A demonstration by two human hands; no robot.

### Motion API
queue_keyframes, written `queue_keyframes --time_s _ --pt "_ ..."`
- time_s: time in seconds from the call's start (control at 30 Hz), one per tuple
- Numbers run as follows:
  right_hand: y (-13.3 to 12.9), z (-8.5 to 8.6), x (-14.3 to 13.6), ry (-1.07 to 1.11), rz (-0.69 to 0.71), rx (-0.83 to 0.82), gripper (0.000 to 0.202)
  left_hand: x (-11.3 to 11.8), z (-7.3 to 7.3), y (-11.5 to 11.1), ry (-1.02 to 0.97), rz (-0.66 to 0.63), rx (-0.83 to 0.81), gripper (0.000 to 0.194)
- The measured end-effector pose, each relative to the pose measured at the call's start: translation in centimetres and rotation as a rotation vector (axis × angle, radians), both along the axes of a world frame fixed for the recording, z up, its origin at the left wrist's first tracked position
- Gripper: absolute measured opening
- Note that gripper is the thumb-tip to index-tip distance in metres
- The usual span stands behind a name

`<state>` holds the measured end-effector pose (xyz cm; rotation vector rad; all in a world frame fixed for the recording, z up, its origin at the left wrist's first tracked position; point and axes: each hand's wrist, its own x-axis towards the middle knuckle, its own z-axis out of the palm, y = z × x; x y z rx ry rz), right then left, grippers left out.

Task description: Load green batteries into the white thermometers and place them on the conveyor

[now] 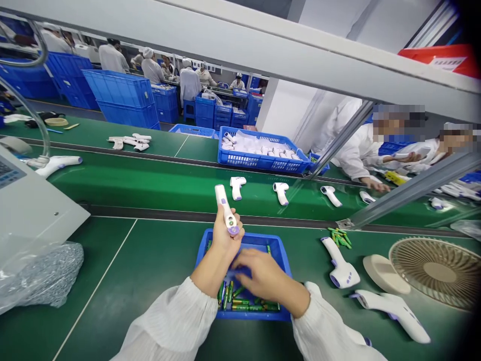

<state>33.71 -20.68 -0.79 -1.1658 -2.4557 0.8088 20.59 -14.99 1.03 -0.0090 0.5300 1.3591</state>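
My left hand (228,235) is closed around a white and purple infrared thermometer (223,200), held upright above the blue tray. The thermometer's purple-rimmed end points down towards me. Below and to the right, my right hand (259,273) is over the blue tray (244,316), its fingers bent and smeared by motion. Whether they hold anything cannot be made out. Several green batteries (246,307) lie in the near part of the tray, partly hidden by my hands.
Thermometers (238,188) lie spaced along the green conveyor (161,183). To my right are more thermometers (340,265), loose batteries (340,237) and a beige fan (438,271). A blue basket (259,159) stands beyond the belt. A metal strut (406,183) slants on the right; co-workers (356,143) are behind it.
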Motion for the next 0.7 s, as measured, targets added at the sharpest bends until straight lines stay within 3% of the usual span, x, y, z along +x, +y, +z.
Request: queue_keyframes --time_s 0.1,0.27,0.37,0.47,0.53,0.7 --pt "-1.0 -0.8 -0.8 -0.229 0.305 0.058 0.016 0.0 0.1 0.0 0.017 -0.006 -0.023 0.041" --pt "-1.6 -1.1 -1.0 -0.440 0.431 0.284 0.011 0.4 0.1 -0.2 0.051 -0.010 -0.049 0.039" --pt "-1.5 -0.9 -0.1 -0.464 0.432 0.271 0.014 0.4 -0.1 -0.1 0.062 0.005 -0.067 0.037" --pt "-1.2 -0.3 1.3 -0.393 0.334 0.211 0.030 0.3 -0.4 0.1 0.059 0.020 -0.072 0.036" --pt "-0.7 0.3 2.0 -0.224 0.198 0.172 0.039 0.3 -0.5 0.1 0.071 0.041 -0.082 0.036" --pt "0.8 1.7 2.0 0.428 -0.345 0.265 0.020 0.8 -0.5 -0.1 0.199 -0.001 -0.110 0.040"
